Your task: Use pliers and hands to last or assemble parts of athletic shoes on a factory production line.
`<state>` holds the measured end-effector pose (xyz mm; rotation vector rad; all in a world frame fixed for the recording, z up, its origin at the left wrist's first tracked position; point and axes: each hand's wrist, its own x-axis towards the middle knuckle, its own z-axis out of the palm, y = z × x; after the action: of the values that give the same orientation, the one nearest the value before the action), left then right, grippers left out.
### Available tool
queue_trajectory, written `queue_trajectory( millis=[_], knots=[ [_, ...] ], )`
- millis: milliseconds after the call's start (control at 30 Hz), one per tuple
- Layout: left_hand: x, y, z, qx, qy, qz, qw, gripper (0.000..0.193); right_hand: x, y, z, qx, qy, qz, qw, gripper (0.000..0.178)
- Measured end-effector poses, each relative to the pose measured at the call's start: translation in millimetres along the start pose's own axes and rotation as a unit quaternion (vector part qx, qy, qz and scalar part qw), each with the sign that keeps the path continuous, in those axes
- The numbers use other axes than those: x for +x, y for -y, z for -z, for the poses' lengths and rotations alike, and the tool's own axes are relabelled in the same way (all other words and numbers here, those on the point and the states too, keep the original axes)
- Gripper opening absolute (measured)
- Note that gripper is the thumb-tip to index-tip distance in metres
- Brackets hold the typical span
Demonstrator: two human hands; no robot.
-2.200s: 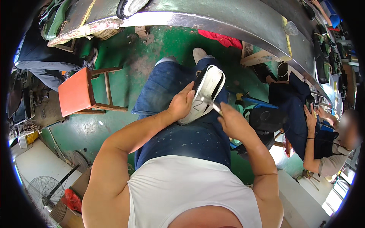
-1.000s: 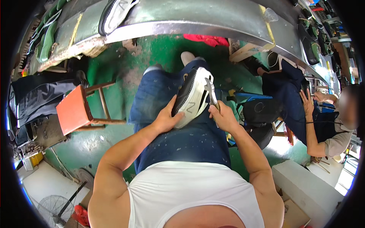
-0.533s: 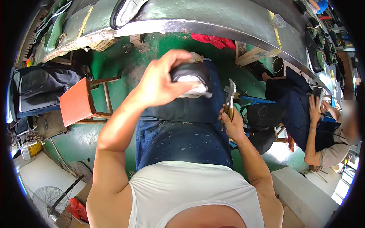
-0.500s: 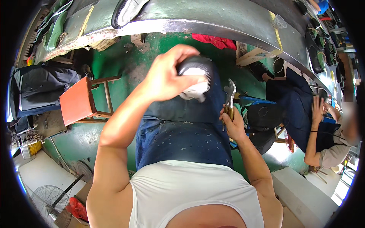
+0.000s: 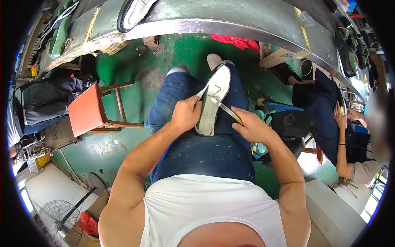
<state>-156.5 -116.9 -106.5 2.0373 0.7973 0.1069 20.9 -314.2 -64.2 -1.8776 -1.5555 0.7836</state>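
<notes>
A shoe upper on its last lies bottom up across my thighs, toe pointing away. Its underside is whitish, ringed by a dark, stitched-looking edge, with a dark zigzag mark near the middle. My left hand is closed at the shoe's left side, pinching a pale flap or strip that runs to the edge. In my right hand are metal pincers, gripped by their yellowish handles. The jaws point up and left and rest on or just over the underside; contact cannot be told.
A metal-edged workbench spans the far side, with another shoe on it. An orange-topped stool stands to the left. Close on the right sits a co-worker. A wire fan is at lower left.
The shoe has come down from mid-air onto my thighs and now lies bottom up. My left hand has shifted to its side. My right hand has brought the pincers left to the underside.
</notes>
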Motion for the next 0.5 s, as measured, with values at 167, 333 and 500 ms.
queue_trajectory(
  millis=[167,333,500],
  knots=[
    [-6.9,-15.9,-0.3,0.016,-0.053,-0.161,0.985,0.016,41.5,31.6,47.5,-0.08,0.26,-0.171,0.947,0.034],
    [12.0,45.1,-45.4,-0.357,-0.016,0.022,0.934,0.05,54.9,29.5,44.5,-0.119,0.321,-0.183,0.922,0.032],
    [17.6,38.5,-29.7,-0.497,0.178,0.073,0.846,0.083,24.2,3.1,-25.2,0.042,0.104,-0.209,0.971,0.026]
  ],
)
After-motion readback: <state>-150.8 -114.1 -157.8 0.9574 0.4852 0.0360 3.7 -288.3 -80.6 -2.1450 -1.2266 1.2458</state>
